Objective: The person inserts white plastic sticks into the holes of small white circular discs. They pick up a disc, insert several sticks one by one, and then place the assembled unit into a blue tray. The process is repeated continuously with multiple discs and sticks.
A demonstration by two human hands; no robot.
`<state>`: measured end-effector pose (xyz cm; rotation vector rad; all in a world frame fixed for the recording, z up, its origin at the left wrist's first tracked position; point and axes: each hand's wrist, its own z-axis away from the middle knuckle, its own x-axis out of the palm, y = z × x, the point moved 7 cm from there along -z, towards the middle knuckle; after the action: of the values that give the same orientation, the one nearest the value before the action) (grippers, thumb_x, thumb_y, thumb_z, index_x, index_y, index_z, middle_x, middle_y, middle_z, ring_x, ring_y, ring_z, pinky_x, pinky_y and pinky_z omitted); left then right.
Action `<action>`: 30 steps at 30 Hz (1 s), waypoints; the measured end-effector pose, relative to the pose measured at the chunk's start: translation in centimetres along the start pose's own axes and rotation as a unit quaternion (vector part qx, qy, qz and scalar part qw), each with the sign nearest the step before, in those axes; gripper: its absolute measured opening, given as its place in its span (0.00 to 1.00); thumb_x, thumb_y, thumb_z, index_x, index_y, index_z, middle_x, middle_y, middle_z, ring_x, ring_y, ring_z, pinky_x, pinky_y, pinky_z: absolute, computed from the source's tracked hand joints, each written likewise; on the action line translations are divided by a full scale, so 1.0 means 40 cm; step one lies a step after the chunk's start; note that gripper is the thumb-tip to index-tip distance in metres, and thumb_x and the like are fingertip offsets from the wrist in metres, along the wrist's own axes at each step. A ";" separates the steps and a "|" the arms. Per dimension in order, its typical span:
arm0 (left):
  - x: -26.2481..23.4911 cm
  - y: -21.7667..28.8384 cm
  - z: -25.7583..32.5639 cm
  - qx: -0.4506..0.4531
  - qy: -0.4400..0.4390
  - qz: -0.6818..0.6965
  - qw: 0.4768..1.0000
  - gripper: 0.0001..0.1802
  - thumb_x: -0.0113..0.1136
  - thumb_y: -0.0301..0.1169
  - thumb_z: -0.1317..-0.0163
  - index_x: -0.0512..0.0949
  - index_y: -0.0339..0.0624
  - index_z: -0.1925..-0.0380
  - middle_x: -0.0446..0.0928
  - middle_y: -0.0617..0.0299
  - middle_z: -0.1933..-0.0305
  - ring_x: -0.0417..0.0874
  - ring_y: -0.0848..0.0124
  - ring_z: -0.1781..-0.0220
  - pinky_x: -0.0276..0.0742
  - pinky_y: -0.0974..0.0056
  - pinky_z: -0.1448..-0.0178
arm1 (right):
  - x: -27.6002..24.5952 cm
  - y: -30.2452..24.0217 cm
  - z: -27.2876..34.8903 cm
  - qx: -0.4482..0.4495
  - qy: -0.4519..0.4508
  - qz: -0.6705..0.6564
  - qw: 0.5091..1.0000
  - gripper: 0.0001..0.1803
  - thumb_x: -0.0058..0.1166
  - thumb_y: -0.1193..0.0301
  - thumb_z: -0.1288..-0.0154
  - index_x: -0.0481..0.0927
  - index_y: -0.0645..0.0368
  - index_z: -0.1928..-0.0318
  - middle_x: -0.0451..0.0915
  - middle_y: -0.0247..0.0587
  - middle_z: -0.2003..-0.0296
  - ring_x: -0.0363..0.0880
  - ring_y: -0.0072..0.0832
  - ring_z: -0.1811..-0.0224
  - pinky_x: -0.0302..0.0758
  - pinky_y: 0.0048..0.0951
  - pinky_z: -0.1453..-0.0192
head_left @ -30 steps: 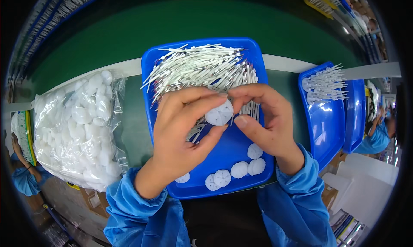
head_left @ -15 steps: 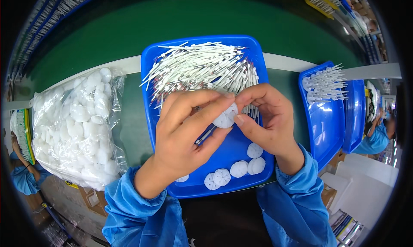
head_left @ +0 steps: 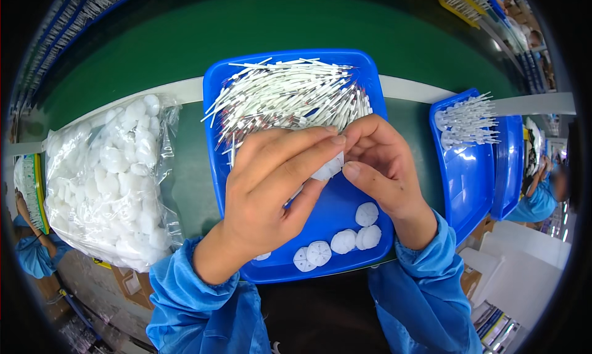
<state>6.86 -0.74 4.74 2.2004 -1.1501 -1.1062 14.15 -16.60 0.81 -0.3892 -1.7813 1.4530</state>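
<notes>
Over the blue tray point(head_left: 296, 209), my left hand point(head_left: 265, 181) is closed round a white round disc point(head_left: 330, 168), its fingers covering much of it. My right hand point(head_left: 385, 175) has thumb and forefinger at the disc's right edge, the other fingers curled. Part of a thin stick shows under my left fingers; how it meets the disc is hidden. A heap of thin white sticks point(head_left: 290, 95) with dark and reddish parts fills the tray's far half. Several loose white discs point(head_left: 319, 253) with small holes lie along its near side.
On the left lies a clear plastic bag point(head_left: 111, 181) full of white discs. To the right, another blue tray point(head_left: 459, 187) carries discs with sticks standing in them point(head_left: 467, 121). Co-workers in blue sleeves point(head_left: 533, 200) are at both sides. A pale strip point(head_left: 410, 89) crosses the green table.
The disc has turned and slid further under my left fingers, so less of its face shows. My right thumb and forefinger have shifted slightly, and both hands stay over the tray.
</notes>
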 end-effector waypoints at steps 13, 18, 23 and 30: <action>0.016 -0.002 0.007 -0.008 -0.057 0.016 0.998 0.29 0.73 0.19 0.42 0.86 0.36 0.37 0.87 0.47 0.36 0.87 0.52 0.39 0.81 0.52 0.35 | -0.028 0.007 0.008 0.037 0.076 0.078 0.993 0.06 0.63 0.79 0.21 0.81 0.64 0.49 0.89 0.35 0.58 0.88 0.22 0.57 0.84 0.27 0.47; -0.051 -0.052 0.014 -0.074 0.052 0.126 0.988 0.18 0.67 0.26 0.25 0.88 0.37 0.38 0.84 0.48 0.36 0.87 0.61 0.42 0.84 0.61 0.42 | 0.028 -0.066 0.048 -0.079 -0.012 0.417 0.906 0.05 0.65 0.72 0.23 0.87 0.60 0.56 0.90 0.36 0.59 0.89 0.27 0.59 0.84 0.32 0.53; -0.052 -0.100 0.038 -0.191 0.081 0.232 0.950 0.14 0.62 0.26 0.19 0.88 0.35 0.39 0.84 0.54 0.41 0.87 0.70 0.44 0.84 0.69 0.45 | 0.191 -0.011 0.061 -0.244 -0.149 0.688 0.667 0.11 0.66 0.71 0.42 0.87 0.53 0.58 0.85 0.34 0.58 0.85 0.33 0.54 0.82 0.38 0.42; -0.030 -0.115 0.045 -0.225 0.106 0.268 0.931 0.17 0.64 0.22 0.20 0.85 0.36 0.34 0.85 0.55 0.38 0.88 0.73 0.43 0.86 0.68 0.46 | 0.104 -0.087 0.032 -0.113 -0.135 0.519 0.837 0.14 0.71 0.80 0.44 0.87 0.56 0.57 0.87 0.36 0.60 0.86 0.37 0.56 0.84 0.41 0.46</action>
<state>7.24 2.85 1.16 1.4865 -1.1614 -0.7745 11.36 -15.75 5.55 -1.5226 -2.0717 2.0702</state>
